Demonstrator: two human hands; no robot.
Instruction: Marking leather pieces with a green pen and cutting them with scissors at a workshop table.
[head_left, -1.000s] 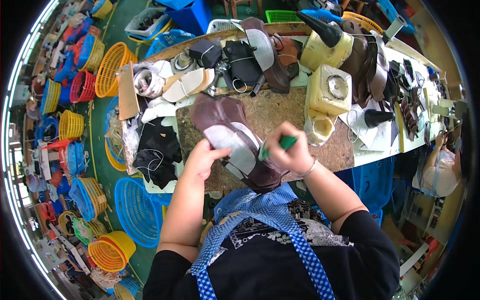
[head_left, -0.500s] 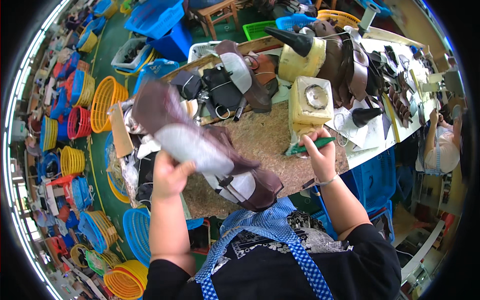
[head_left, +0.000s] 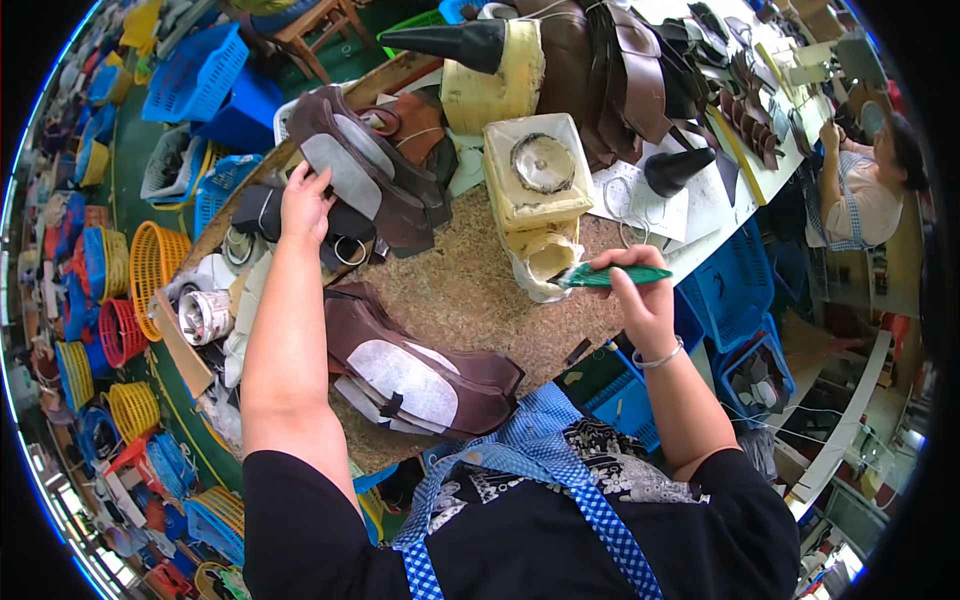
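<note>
We see a green floor point(head_left: 128, 190) on the left crowded with stacked plastic baskets point(head_left: 150, 265) in blue, yellow and red; a wooden stool point(head_left: 312, 28) stands far off, and blue crates point(head_left: 742, 285) sit right of the table point(head_left: 470, 290).

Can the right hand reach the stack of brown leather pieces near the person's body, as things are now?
Probably yes, but not freely. The right hand is closed on a green-handled brush at the glue pot. The stack of brown leather pieces lies uncovered on the worktable, with nothing between.

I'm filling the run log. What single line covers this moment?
left hand: on brown leather piece | right hand: grips green brush at glue pot
</note>
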